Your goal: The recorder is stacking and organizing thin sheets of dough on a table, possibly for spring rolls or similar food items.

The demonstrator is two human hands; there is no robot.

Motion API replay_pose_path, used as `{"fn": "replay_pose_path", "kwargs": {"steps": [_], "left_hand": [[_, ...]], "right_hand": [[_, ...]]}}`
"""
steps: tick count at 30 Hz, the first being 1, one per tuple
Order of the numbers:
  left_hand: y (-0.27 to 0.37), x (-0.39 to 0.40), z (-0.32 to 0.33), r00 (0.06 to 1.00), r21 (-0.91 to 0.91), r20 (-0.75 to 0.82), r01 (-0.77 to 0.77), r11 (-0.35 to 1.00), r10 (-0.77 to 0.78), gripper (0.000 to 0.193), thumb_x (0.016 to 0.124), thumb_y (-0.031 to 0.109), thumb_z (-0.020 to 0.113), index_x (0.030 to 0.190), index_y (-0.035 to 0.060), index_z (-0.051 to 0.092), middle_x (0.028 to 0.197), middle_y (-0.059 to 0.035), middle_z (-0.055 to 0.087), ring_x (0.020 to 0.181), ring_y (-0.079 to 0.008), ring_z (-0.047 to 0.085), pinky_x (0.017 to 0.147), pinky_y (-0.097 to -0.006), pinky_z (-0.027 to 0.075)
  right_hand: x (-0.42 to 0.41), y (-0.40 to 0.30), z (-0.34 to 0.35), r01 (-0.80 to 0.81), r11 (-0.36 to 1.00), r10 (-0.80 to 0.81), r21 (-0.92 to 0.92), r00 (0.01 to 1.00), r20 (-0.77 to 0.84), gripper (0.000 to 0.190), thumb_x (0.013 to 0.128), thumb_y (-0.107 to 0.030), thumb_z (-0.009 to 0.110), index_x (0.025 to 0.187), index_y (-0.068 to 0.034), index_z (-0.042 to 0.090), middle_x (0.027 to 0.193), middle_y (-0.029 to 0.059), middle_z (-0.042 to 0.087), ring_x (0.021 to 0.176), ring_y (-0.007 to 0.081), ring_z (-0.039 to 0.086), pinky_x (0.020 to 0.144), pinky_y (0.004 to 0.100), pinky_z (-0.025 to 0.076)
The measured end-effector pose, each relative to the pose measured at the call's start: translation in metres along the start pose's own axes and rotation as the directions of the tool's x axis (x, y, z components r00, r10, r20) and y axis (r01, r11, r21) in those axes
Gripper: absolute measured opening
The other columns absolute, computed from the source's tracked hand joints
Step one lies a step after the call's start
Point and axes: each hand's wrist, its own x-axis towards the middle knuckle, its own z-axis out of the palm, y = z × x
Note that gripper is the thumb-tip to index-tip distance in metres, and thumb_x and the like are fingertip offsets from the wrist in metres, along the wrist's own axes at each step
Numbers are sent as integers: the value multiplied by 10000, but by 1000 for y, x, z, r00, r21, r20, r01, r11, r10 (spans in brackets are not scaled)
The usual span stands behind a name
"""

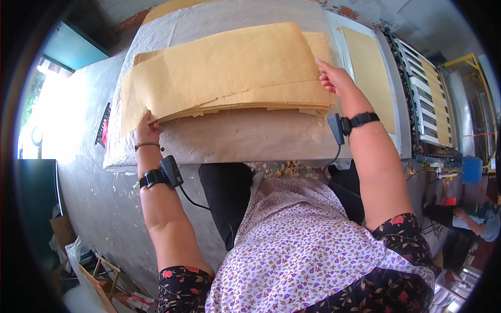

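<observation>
A thin tan sheet [235, 62] with a fibrous, paper-like surface lies on top of a stack of similar sheets [289, 105]; its exact material I cannot tell. My left hand [147, 128] pinches its near left part, where the sheet bends and hangs past the stack. At the other end, my right hand [336, 78] has its fingers curled at the sheet's right edge. A ragged line crosses the near side of the pile. Beneath everything is a table covered in plastic film [235, 137].
Right of the table, another tan sheet [370, 74] lies on a white-edged surface. Beyond it stands a slatted conveyor-like machine [424, 94] carrying a tan strip. Scraps [291, 169] litter the floor by my legs. Another person's hand [462, 214] shows at far right.
</observation>
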Motion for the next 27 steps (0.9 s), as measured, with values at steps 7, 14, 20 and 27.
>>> {"fn": "replay_pose_path", "kwargs": {"steps": [7,14,20,27], "left_hand": [[-3,-7,6,998,41,-42,-41,998,43,198,859,209,702,1013,122,614,846,11,622,625,-104,588,425,-173,425],[-3,-11,7,993,67,-82,-79,995,84,225,832,237,727,1006,152,613,852,7,634,643,-116,599,436,-218,423],[11,-6,1,999,-71,-24,-38,997,37,216,859,259,700,1025,155,609,826,-10,639,597,-123,587,419,-222,399],[17,-30,41,893,536,-156,-282,796,422,262,817,299,737,843,50,657,692,-58,667,510,-146,602,415,-274,428]], "right_hand": [[27,-31,21,76,692,-188,-718,979,-77,819,725,-750,586,1083,-21,694,1149,195,661,1095,384,612,932,416,470],[12,-62,40,-45,999,46,-11,996,79,390,719,-535,779,948,-233,686,902,-60,669,790,42,587,660,222,445],[-27,-51,20,401,853,-453,336,887,90,421,843,-232,724,1190,-29,601,1079,58,658,973,146,617,814,288,496],[-36,76,-15,361,907,-343,216,932,-117,395,847,-182,717,1163,31,612,1011,54,670,897,121,610,813,258,477]]}}
